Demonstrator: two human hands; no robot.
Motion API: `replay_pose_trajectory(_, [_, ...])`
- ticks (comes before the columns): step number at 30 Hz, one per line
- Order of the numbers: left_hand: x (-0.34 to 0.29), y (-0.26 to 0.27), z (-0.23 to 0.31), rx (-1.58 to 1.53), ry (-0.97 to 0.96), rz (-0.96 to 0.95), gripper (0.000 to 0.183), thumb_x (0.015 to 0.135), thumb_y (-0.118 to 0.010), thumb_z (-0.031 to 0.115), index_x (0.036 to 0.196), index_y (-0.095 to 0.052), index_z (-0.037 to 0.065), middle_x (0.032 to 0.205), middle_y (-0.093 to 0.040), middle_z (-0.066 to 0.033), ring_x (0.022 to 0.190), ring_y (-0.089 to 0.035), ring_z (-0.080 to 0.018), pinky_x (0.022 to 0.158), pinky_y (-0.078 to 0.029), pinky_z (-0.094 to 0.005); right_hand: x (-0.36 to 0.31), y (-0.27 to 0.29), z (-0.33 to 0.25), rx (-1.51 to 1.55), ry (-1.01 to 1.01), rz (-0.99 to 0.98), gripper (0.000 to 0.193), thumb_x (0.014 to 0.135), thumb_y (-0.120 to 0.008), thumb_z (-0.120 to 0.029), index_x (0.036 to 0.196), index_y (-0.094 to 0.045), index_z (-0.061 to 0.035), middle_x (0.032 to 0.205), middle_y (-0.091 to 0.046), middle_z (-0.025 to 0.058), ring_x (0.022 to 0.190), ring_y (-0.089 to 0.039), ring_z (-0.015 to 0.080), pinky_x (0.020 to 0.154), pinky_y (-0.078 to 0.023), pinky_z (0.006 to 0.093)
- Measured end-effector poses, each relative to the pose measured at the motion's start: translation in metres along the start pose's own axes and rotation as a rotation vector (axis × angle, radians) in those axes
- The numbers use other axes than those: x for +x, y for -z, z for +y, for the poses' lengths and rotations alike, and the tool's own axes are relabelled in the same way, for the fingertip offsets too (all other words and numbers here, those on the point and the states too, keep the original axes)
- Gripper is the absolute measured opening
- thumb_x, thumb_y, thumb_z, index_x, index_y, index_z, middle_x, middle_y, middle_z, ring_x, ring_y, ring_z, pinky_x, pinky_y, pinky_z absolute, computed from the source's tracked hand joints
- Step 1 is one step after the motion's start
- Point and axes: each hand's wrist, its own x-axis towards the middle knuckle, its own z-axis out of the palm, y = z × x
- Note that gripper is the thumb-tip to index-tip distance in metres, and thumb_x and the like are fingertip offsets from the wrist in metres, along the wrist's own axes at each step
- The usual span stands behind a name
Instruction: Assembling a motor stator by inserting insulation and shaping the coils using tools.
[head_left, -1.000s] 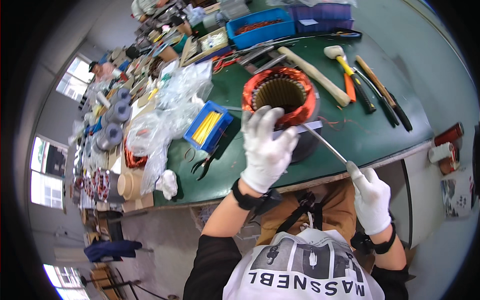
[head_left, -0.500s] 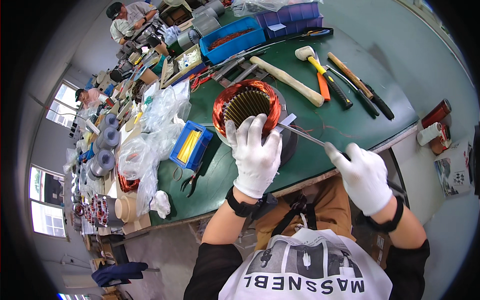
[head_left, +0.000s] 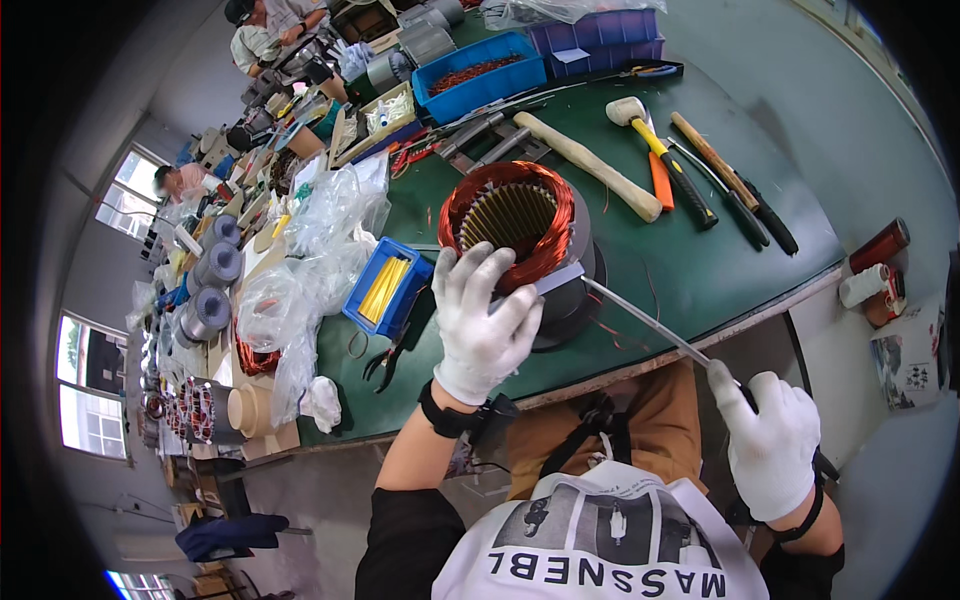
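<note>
A motor stator (head_left: pixel 584 235) with a ring of copper windings (head_left: pixel 552 245) stands on a dark round base (head_left: pixel 565 330) near the table's front edge. My left hand (head_left: pixel 480 335), white-gloved and open, rests its spread fingertips against the near left side of the windings. A white strip (head_left: pixel 560 278) sticks out at the ring's near right side, beside my left thumb. My right hand (head_left: pixel 770 440), also gloved, is closed around a long thin metal rod tool (head_left: pixel 650 325). The tool's tip points at the strip; whether they touch I cannot tell.
Left of the stator are a blue box (head_left: pixel 358 285) of yellow sticks, dark-handled pliers (head_left: pixel 385 368) and plastic bags (head_left: pixel 290 290). Behind lie a wooden mallet (head_left: pixel 590 165), a yellow-handled hammer (head_left: pixel 672 170) and a blue bin (head_left: pixel 530 72). Two people work far left.
My left hand has drawn back from inside the ring to its near left side. My right hand has moved right and nearer me, pulling the rod tool's tip back slightly.
</note>
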Motion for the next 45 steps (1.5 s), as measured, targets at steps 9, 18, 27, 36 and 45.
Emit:
replay_pose_trajectory(9, [0.017, -0.01, 0.019, 0.087, 0.096, -0.019, 0.017, 0.068, -0.071, 0.012, 0.082, -0.062, 0.012, 0.106, -0.057, -0.0097, 0.099, -0.054, -0.0273, 0.104, -0.026, -0.0526, 0.022, -0.001, -0.011, -0.059, 0.036, -0.002, 0.048, 0.07, -0.058, -0.005, 0.118, -0.061, -0.0086, 0.068, -0.04, 0.0042, 0.059, -0.046, 0.0187, 0.052, -0.035, 0.0309])
replay_pose_trajectory(18, [0.014, -0.012, 0.025, 0.054, 0.148, -0.027, 0.021, 0.066, -0.072, 0.01, 0.085, -0.065, 0.011, 0.106, -0.056, -0.0104, 0.098, -0.053, -0.0291, 0.107, -0.022, -0.0534, 0.031, -0.019, -0.023, -0.092, 0.03, 0.023, 0.047, 0.072, -0.057, -0.005, 0.118, -0.061, -0.0076, 0.068, -0.04, 0.004, 0.059, -0.045, 0.0178, 0.051, -0.035, 0.0301])
replay_pose_trajectory(27, [0.009, -0.011, 0.018, 0.035, 0.116, -0.008, 0.022, 0.064, -0.074, 0.009, 0.085, -0.066, 0.012, 0.108, -0.056, -0.0106, 0.101, -0.052, -0.0284, 0.107, -0.023, -0.0524, 0.033, -0.087, -0.035, 0.218, -0.137, 0.195, 0.052, 0.067, -0.058, -0.001, 0.117, -0.063, -0.0133, 0.067, -0.042, 0.0071, 0.052, -0.048, 0.0224, 0.047, -0.039, 0.0342])
replay_pose_trajectory(36, [-0.012, 0.012, -0.029, -0.164, 0.001, -0.043, 0.021, 0.064, -0.074, 0.009, 0.082, -0.065, 0.011, 0.111, -0.059, -0.0118, 0.106, -0.055, -0.0306, 0.107, -0.026, -0.0511, -0.019, -0.038, -0.021, 0.214, -0.166, 0.113, 0.052, 0.063, -0.058, 0.003, 0.112, -0.066, -0.0135, 0.066, -0.043, 0.0055, 0.052, -0.048, 0.0209, 0.047, -0.04, 0.0331])
replay_pose_trajectory(45, [0.016, -0.017, 0.026, 0.127, 0.021, 0.016, 0.013, 0.071, -0.068, 0.012, 0.08, -0.058, 0.009, 0.116, -0.056, -0.0119, 0.109, -0.052, -0.0286, 0.1, -0.033, -0.0492, 0.002, -0.026, -0.006, 0.104, -0.117, 0.099, 0.053, 0.066, -0.058, 0.001, 0.117, -0.063, -0.0121, 0.07, -0.043, 0.0056, 0.058, -0.048, 0.0204, 0.053, -0.039, 0.0325])
